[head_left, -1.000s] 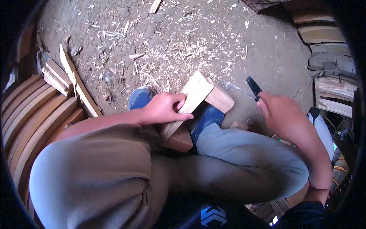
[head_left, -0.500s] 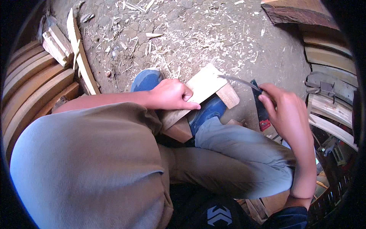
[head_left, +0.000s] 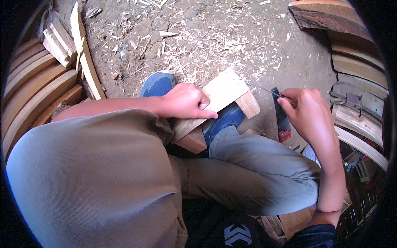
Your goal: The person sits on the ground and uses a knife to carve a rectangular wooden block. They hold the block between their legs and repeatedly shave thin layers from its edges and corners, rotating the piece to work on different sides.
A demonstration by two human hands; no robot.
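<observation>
My left hand (head_left: pixel 188 101) is closed on the near edge of a pale wooden board (head_left: pixel 225 91), its thumb lying along the top. The board slants across my blue shoe (head_left: pixel 229 118) and wooden pieces beneath, one being a block (head_left: pixel 248 104) under its right side. My right hand (head_left: pixel 308 109) pinches a thin, narrow metal tool (head_left: pixel 262 88), blurred and seen nearly edge-on. Its far end reaches the board's right corner; whether it touches cannot be made out. The tool's grip is hidden by my fingers.
A dark flat blade with a red end (head_left: pixel 282 120) lies beside my right hand. Wood shavings (head_left: pixel 219 45) litter the dirt floor. Curved timbers are stacked at left (head_left: pixel 39 99) and right (head_left: pixel 359 66). A long wood strip (head_left: pixel 87 62) lies at far left.
The metal tool has turned from a broader curved strip to a thin line, its tip shifting slightly right. My right hand has moved a little; the left hand keeps its hold on the board.
</observation>
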